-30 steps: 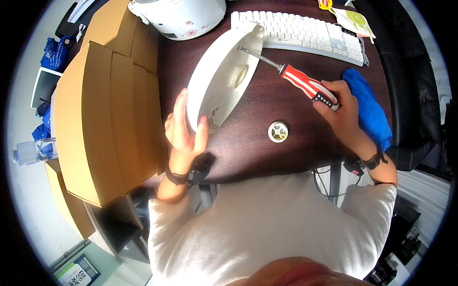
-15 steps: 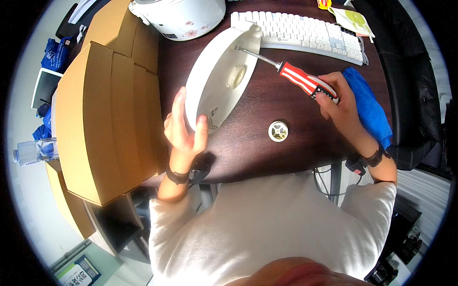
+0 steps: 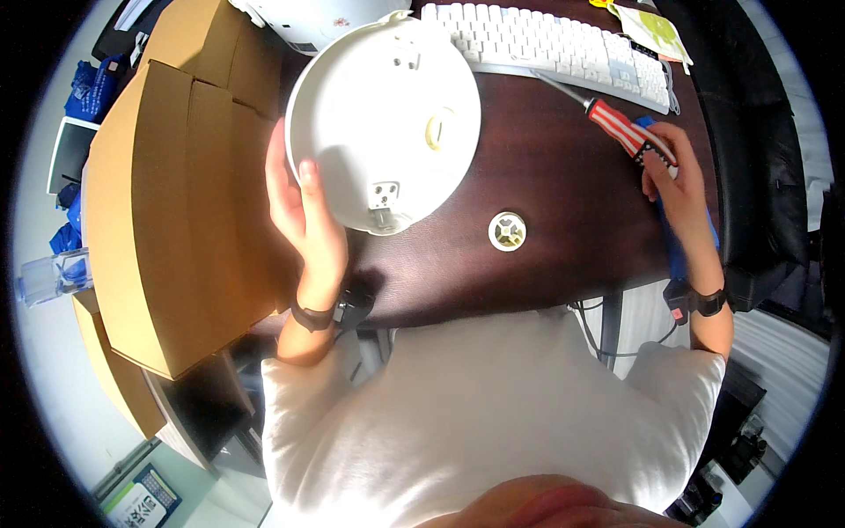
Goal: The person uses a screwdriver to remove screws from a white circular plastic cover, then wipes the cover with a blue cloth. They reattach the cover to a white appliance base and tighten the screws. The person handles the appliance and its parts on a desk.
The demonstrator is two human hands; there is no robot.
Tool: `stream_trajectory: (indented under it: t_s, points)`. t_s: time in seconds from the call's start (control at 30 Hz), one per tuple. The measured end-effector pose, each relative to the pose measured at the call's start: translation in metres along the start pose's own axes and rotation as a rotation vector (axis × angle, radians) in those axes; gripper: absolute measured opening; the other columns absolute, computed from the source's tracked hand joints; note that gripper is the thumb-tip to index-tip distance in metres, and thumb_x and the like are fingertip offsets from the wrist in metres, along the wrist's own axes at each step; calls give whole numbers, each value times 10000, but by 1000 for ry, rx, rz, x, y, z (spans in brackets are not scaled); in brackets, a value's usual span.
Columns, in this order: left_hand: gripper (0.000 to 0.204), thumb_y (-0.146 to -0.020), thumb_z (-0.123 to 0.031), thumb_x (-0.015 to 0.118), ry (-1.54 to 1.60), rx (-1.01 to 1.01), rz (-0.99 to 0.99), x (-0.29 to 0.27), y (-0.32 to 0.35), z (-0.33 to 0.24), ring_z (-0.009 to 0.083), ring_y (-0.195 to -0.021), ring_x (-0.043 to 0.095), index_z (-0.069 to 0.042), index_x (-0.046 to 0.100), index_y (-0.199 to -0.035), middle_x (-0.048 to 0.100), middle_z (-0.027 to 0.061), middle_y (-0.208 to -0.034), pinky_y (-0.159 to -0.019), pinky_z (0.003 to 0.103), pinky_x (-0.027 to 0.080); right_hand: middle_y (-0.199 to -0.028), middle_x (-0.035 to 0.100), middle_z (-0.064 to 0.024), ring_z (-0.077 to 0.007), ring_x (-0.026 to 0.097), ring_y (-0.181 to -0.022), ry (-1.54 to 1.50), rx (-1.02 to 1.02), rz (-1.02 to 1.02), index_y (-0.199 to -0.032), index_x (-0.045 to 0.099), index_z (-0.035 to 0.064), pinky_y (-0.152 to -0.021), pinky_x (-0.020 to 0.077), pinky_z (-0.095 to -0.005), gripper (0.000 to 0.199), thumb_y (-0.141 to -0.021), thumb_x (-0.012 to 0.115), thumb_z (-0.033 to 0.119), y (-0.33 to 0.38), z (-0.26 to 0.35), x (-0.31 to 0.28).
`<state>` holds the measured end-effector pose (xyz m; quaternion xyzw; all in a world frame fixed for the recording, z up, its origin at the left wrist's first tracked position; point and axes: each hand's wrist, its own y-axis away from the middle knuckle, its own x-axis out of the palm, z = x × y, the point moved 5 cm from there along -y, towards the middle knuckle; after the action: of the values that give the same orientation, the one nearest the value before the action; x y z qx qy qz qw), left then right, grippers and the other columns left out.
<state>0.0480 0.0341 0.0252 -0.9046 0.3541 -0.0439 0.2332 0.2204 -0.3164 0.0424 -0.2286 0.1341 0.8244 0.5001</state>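
Note:
A round white plastic lid-like cover (image 3: 352, 114) faces me with its inside, tilted up off the dark table. My left hand (image 3: 304, 207) grips its lower left rim, thumb on the inner side. Inside are a raised ring (image 3: 437, 129) and small screw mounts near top and bottom. My right hand (image 3: 673, 172) holds a screwdriver (image 3: 629, 132) with a red, white and black handle. Its metal shaft points up and left over the keyboard's front edge, apart from the cover. A small round cream-coloured slotted cap (image 3: 507, 231) lies on the table between my hands.
Open cardboard boxes (image 3: 167, 211) stand along the left side. A white appliance with a flower print (image 3: 317, 22) is behind the cover. The white keyboard (image 3: 554, 48) lies at the back, a package (image 3: 651, 33) beyond it. A blue cloth (image 3: 678, 255) lies under my right arm.
The screwdriver's tip has left the cover, and my right hand has moved right with it. My left hand has shifted left and turned the cover so its inside faces me more fully.

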Motion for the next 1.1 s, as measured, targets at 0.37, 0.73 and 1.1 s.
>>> stream_trajectory:
  t_s: [0.37,0.73,1.1]
  points:
    - [432,-938,-220,498,148,-282,58,11,2,35,165,-1049,528,48,444,-1271,537,129,-1196,-908,292,417,-915,595,-157,-330,598,-847,472,-107,82,-1117,495,30,-738,469,-360,348,-817,645,123,17,-44,20]
    - [432,-944,-219,470,162,-329,57,13,2,40,181,-1048,544,45,430,-1285,549,142,-1180,-904,305,438,-1097,522,-152,-331,474,-1068,659,-533,361,-1119,509,36,-938,370,-431,526,-674,744,190,14,-1,67]
    - [421,-938,-207,477,156,-339,50,13,0,42,187,-1070,538,47,445,-1273,548,142,-1193,-926,306,424,-1032,544,-109,-294,491,-1053,315,-598,562,-1020,562,55,-939,349,-398,457,-653,768,233,20,1,131]
